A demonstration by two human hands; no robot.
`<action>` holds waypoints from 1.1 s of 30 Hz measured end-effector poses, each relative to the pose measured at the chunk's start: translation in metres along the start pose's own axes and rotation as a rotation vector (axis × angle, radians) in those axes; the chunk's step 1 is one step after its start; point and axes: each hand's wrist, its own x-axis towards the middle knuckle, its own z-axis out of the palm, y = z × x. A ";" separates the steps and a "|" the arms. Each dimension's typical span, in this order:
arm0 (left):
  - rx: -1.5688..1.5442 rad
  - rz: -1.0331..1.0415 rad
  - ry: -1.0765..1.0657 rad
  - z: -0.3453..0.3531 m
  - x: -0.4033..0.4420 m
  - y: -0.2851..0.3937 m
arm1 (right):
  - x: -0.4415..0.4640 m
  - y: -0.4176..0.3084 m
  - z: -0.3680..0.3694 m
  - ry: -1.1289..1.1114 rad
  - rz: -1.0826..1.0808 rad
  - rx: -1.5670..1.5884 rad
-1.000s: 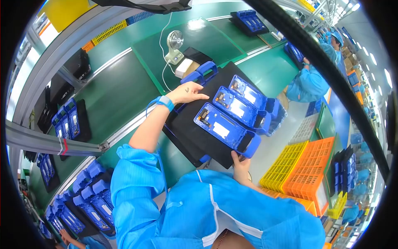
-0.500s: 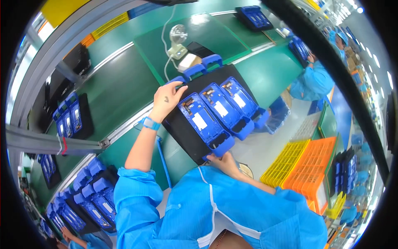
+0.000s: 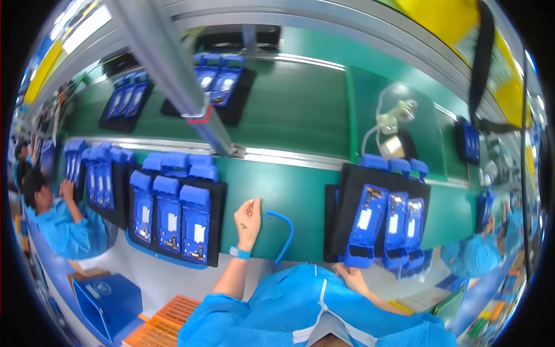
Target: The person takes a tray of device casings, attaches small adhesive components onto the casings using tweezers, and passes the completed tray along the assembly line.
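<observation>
just left of the blue tube point(image 3: 288, 234), over the green table point(image 3: 306, 191): left hand point(image 3: 247, 222), back of it toward the camera, with a blue wristband point(image 3: 240, 252) below, fingers bent and drawn together, nothing seen in them. to the right of the blue tube: right hand point(image 3: 351, 277), fingers up at the near left corner of a black board point(image 3: 350, 199). perhaps pinching the edge, but too blurred to tell how far closed, or on what.

on that black board, right of the blue tube: three blue cases point(image 3: 396, 240) side by side, hollow faces up, white labels inside, near ends by the table's near edge. along the far edge of the same board: a row of blue loops point(image 3: 399, 166). showing at its left side: another dark board point(image 3: 331, 225).

to the left of the blue tube, beyond the left hand: a second loaded board point(image 3: 217, 225), bearing three more cases point(image 3: 163, 211). farther left: a person point(image 3: 63, 228) in blue. well behind the blue tube: a silver rail point(image 3: 283, 156). behind and to the right of it: a small fan point(image 3: 399, 113) near a white box point(image 3: 392, 146). far to its right: another person point(image 3: 474, 254).
</observation>
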 end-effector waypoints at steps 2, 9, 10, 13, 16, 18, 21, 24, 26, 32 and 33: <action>-0.023 -0.026 0.051 -0.008 0.000 -0.005 | 0.001 0.001 -0.003 -0.021 0.135 0.001; -0.167 -0.101 -0.030 0.021 0.011 -0.005 | 0.011 -0.006 0.011 0.058 0.428 0.297; -0.172 -0.071 -0.077 0.026 0.013 -0.005 | 0.012 -0.005 0.016 0.101 0.460 0.364; -0.199 -0.038 -0.117 0.043 0.015 -0.008 | 0.007 0.000 0.027 0.168 0.417 0.423; -0.152 -0.016 -0.103 0.047 0.021 -0.017 | 0.002 0.008 0.035 0.200 0.414 0.514; -0.071 0.049 -0.089 0.043 0.027 -0.022 | 0.006 0.007 0.046 0.144 0.419 0.383; 0.032 0.142 -0.048 0.036 0.033 -0.039 | 0.012 -0.005 0.068 -0.079 0.167 0.009; 0.032 0.122 -0.047 0.031 0.032 -0.047 | 0.050 -0.069 0.104 -0.242 -0.261 -0.214; -0.222 -0.153 -0.018 0.028 0.027 -0.039 | 0.103 -0.142 0.132 -0.140 -0.243 -0.187; -0.292 -0.234 -0.066 0.022 -0.007 -0.026 | 0.384 -0.210 0.209 0.351 -0.422 -0.187; -0.305 -0.278 -0.098 0.020 -0.011 -0.021 | 0.421 -0.214 0.218 0.446 -0.411 -0.268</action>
